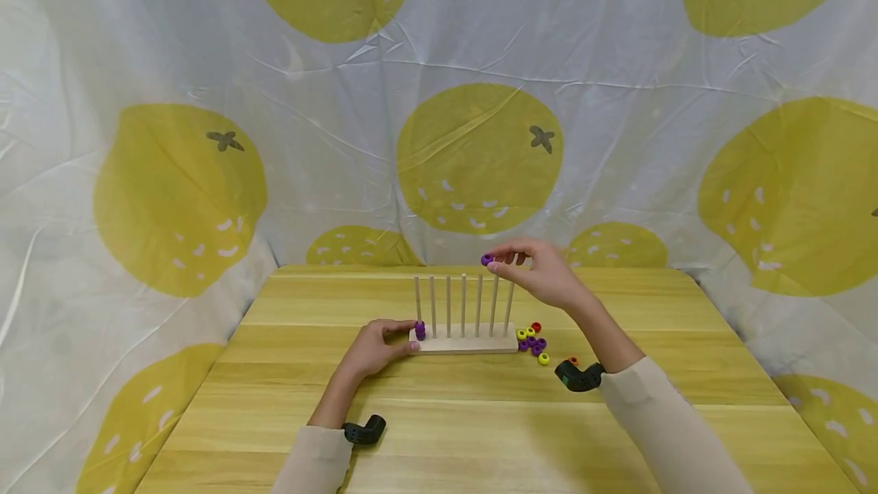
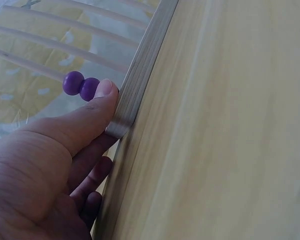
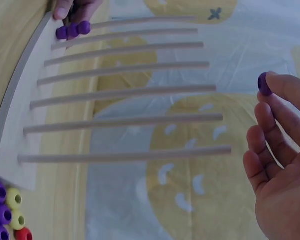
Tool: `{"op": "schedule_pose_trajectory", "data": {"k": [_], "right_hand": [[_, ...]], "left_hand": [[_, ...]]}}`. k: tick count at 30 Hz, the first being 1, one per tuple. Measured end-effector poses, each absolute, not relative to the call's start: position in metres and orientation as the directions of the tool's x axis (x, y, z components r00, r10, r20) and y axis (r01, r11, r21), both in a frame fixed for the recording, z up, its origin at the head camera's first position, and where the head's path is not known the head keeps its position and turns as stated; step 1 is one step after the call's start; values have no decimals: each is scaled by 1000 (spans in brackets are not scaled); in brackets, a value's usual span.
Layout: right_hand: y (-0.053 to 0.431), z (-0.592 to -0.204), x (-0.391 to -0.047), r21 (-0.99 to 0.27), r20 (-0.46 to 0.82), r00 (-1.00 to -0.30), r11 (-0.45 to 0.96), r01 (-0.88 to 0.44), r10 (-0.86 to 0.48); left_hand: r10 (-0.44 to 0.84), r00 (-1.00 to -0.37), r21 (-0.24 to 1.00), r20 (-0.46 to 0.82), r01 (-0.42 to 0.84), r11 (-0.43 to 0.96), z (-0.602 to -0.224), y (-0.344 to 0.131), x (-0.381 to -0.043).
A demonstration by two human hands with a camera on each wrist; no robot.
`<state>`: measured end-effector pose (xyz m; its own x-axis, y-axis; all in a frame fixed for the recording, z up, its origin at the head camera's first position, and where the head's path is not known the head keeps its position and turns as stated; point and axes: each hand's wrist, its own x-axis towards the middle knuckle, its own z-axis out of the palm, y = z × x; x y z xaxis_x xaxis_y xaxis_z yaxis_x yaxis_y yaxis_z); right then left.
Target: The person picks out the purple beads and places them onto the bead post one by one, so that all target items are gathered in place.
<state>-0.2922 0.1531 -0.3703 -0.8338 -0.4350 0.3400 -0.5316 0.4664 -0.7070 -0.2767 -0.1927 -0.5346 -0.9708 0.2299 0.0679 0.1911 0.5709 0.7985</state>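
A pale wooden peg stand (image 1: 468,346) with several upright pegs stands on the table. My left hand (image 1: 373,349) grips its left end, thumb (image 2: 104,92) at the front and fingers behind. Around the leftmost peg is a short stack of purple beads (image 1: 421,332), right beside the left thumb. Above the pegs, toward the right part of the stand, my right hand (image 1: 545,277) pinches a single purple bead (image 3: 263,84) between thumb and index finger. That bead is apart from the peg tips, and the other pegs carry no beads.
Off the stand's right end lie loose purple beads (image 1: 532,344), yellow beads (image 1: 544,359) and a red bead (image 1: 536,327). An orange bead (image 1: 573,361) lies nearer the right wrist. A curtain with yellow fruit (image 1: 480,158) hangs behind the wooden table (image 1: 466,433).
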Motion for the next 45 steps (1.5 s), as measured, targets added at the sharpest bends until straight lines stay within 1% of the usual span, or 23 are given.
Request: {"op": "schedule_pose_trajectory", "data": {"k": [4, 13, 20, 27, 37, 45], "right_hand": [[141, -370, -293, -706, 337, -824, 456, -542, -456], [110, -371, -301, -654, 372, -770, 442, -613, -517], [86, -372, -301, -668, 340, -776, 445, -597, -531], [65, -376, -305, -638, 353, -763, 458, -620, -541], [55, -377, -306, -633, 320, -782, 494, -596, -534], [49, -372, -309, -610, 305, -777, 514, -603, -550]], "left_hand": [[232, -970, 796, 66, 191, 574, -535, -193, -277], [240, -968, 780, 65, 199, 594, -537, -193, -281], [242, -968, 780, 62, 198, 593, -537, -193, -282], [245, -967, 774, 70, 208, 599, -538, -194, -282], [242, -969, 775, 59, 197, 601, -538, -195, -283], [248, -966, 774, 68, 208, 598, -537, -194, -281]]}}
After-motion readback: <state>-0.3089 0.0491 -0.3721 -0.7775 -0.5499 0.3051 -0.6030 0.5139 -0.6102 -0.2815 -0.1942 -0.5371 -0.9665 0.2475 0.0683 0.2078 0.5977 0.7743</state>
